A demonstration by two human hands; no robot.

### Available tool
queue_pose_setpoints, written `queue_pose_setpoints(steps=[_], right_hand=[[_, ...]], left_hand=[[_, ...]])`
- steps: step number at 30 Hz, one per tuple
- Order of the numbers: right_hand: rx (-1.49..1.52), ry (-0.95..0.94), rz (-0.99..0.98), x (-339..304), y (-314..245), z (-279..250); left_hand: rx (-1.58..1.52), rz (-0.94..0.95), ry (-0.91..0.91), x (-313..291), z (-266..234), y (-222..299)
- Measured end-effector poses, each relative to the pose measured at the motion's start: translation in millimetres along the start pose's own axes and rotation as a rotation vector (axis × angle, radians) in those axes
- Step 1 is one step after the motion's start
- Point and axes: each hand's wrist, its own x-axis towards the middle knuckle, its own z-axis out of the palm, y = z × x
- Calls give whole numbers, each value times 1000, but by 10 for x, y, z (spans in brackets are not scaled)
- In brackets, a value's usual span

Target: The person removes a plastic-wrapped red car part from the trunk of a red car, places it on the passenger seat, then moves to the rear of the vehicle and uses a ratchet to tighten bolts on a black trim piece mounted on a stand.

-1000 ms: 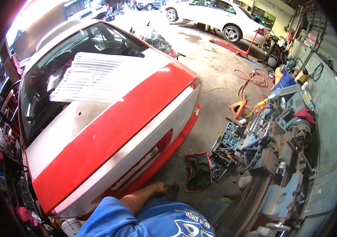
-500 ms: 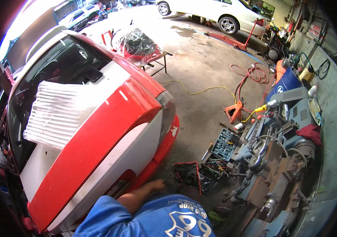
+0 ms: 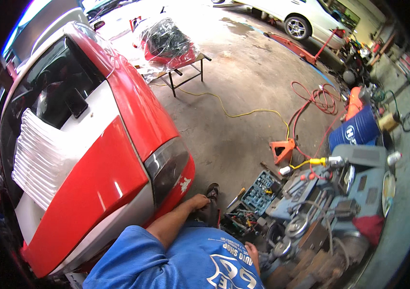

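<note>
My left hand (image 3: 198, 201) hangs beside the rear corner of a red and white car (image 3: 104, 188), just above my shoe (image 3: 212, 190). Its fingers look loosely curled, and nothing shows in them. Low by my blue shirt is my right hand (image 3: 251, 253), partly hidden, its fingers too unclear to read. Nearest to that hand are an open socket set case (image 3: 259, 192) and loose hand tools (image 3: 243, 219) on the floor. The car's dark tail light (image 3: 167, 164) is ahead of my left arm.
A grey machine (image 3: 306, 216) with blue parts fills the right side. An orange jack stand (image 3: 282, 150), a red hose (image 3: 318, 98) and a yellow cord (image 3: 234, 114) lie ahead. Beyond are a blue drum (image 3: 354, 127), a plastic-wrapped part (image 3: 169, 43) on a stand and a white car (image 3: 282, 14).
My view has shifted around the car's rear corner, toward the tail light. My right hand and a shoe have come into sight. The left hand stays low, fingers curled.
</note>
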Motion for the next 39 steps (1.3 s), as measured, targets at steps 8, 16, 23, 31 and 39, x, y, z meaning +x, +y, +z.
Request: queue_pose_setpoints(steps=[8, 16, 23, 31, 39], right_hand=[[-50, 42, -18, 1446, -1818, -364], [126, 217, 274, 2135, -2279, -890], [-6, 124, 429, 3620, -3055, -1102], [-155, 100, 318, 5923, -4962, -2017], [-326, -48, -27, 8619, -8246, -992]], left_hand=[[-408, -41, 302, 1118, -662, 1159], [-487, -122, 167, 1638, -1414, 1980], [-615, -287, 227, 2610, -1884, 2143], [-16, -473, 415, 3688, -2814, 2892], [-278, -337, 541, 4646, -3652, 4128]])
